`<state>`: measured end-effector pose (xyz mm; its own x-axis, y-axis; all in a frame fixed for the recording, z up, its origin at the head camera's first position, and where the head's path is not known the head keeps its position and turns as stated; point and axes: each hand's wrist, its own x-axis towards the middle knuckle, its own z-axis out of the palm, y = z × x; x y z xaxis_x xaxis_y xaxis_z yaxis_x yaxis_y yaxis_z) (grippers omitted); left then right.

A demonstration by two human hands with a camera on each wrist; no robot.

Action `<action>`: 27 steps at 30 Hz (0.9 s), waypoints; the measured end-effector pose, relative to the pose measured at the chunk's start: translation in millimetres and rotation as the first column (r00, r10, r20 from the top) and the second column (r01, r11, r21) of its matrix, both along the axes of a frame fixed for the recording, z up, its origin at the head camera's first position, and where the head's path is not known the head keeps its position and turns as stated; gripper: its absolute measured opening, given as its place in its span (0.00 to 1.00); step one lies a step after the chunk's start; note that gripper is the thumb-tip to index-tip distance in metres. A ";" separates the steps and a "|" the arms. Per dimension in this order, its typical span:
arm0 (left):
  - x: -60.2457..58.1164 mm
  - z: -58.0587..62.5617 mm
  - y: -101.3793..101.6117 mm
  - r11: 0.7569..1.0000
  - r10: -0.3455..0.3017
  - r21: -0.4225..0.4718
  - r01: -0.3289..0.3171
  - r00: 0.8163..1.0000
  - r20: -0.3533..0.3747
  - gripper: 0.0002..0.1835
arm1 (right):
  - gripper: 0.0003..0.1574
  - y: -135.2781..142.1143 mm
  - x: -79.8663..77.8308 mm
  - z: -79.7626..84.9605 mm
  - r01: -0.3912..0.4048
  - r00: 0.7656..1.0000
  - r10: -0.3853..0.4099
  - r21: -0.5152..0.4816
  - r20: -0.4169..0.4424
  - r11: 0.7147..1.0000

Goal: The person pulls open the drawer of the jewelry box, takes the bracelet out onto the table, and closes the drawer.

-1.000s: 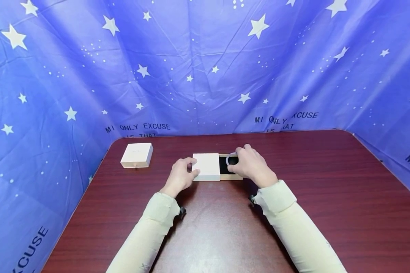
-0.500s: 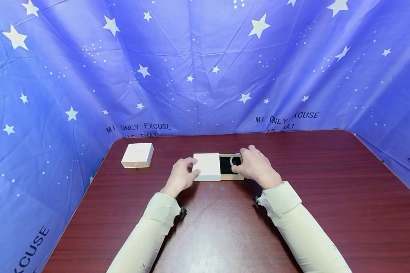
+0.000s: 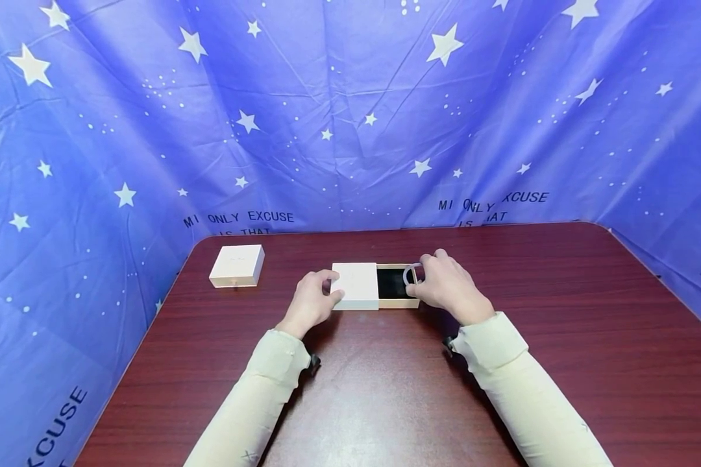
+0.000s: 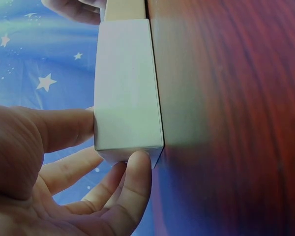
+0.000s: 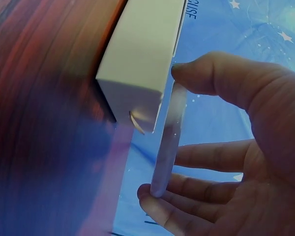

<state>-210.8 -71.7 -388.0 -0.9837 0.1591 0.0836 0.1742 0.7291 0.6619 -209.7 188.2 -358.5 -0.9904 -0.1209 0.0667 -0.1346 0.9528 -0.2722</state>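
In the head view, a white drawer-style gift box [image 3: 355, 285] lies mid-table with its black-lined drawer [image 3: 391, 285] pulled out to the right. My left hand [image 3: 311, 298] holds the sleeve's left end; in the left wrist view the thumb lies along an upper edge and fingertips press the end face [image 4: 130, 153]. A pale lavender bangle [image 5: 168, 140] is pinched on edges by the thumb and fingers of my right hand [image 3: 451, 288]. It hangs over the drawer's right end, beside a small ribbon pull [image 5: 135, 122] seen in the right wrist view. The right hand hides part of the bangle.
A second white box [image 3: 237, 266], closed, with a small pull tab on its front, sits at the back left of the dark red wooden table [image 3: 350, 389]. A blue star-printed curtain [image 3: 304, 162] encloses the table's back and sides.
My right hand has moved a little to the right with the bangle, showing more of the black drawer lining. The left hand keeps its hold on the box.
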 end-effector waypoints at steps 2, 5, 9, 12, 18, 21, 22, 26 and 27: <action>0.2 -0.2 0.0 1.000 0.002 0.003 -0.002 1.000 0.003 0.20 | 0.36 1.5 0.3 -0.6 0.001 1.000 -0.001 -0.004 -0.006 1.000; 0.8 0.1 0.0 1.000 0.004 0.007 -0.004 1.000 0.004 0.20 | 0.35 3.2 -0.1 -0.8 -0.003 1.000 0.003 -0.007 -0.016 1.000; 1.0 0.4 0.1 1.000 0.005 0.005 -0.005 1.000 0.006 0.20 | 0.35 6.2 -0.1 0.1 -0.002 1.000 0.002 -0.005 -0.016 1.000; 0.7 0.9 0.4 1.000 0.004 0.004 -0.004 1.000 0.007 0.20 | 0.33 9.5 0.4 1.1 0.000 1.000 0.000 -0.007 -0.019 1.000; 0.5 1.0 0.4 1.000 0.004 0.004 -0.004 1.000 0.002 0.20 | 0.30 15.5 1.7 1.2 -0.007 1.000 0.007 -0.009 -0.028 1.000; 0.3 0.3 0.0 1.000 0.006 0.005 -0.006 1.000 0.001 0.20 | 0.30 17.2 2.0 0.4 -0.010 1.000 0.010 -0.013 -0.028 1.000; 0.3 0.2 0.1 1.000 0.005 0.005 -0.005 1.000 0.000 0.20 | 0.30 17.7 2.1 0.3 -0.009 1.000 0.009 -0.015 -0.028 1.000; 0.2 -0.4 0.1 1.000 -0.001 0.005 0.001 1.000 -0.009 0.20 | 0.30 19.0 2.4 -1.2 -0.007 1.000 0.006 -0.021 -0.023 1.000; 0.4 -0.3 -0.1 1.000 -0.002 0.005 0.002 1.000 -0.012 0.20 | 0.30 19.2 2.3 -1.6 -0.006 1.000 0.006 -0.022 -0.022 1.000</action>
<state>-210.5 -71.8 -388.3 -0.9823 0.1609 0.0965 0.1839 0.7252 0.6635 -207.4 207.4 -360.1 -0.9879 -0.1250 0.0916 -0.1466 0.9457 -0.2901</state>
